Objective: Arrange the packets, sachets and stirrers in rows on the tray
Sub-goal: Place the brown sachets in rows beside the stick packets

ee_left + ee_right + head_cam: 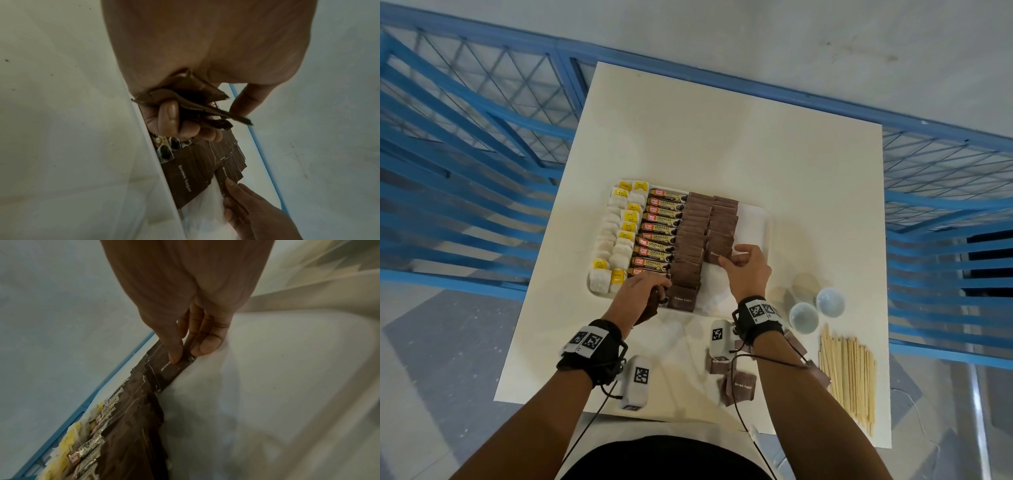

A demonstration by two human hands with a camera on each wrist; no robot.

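On the tray (763,219), which lies near the middle of the table (722,137), going from left to right, the rows of tea bags (616,236), coffee packets (657,233) and one row of brown sugar sachets (688,246) look complete, and the second brown row reaches only about halfway to the near edge. The left hand (640,294) grips a small bundle of spare sachets (185,94) at the tray's near edge, while the right hand (748,270) pinches one sachet (717,255) at the end of the short row. Some loose sachets (738,383) and the stirrers (849,373) near the table's near right corner wait, so I judge the work a bit more than half done.
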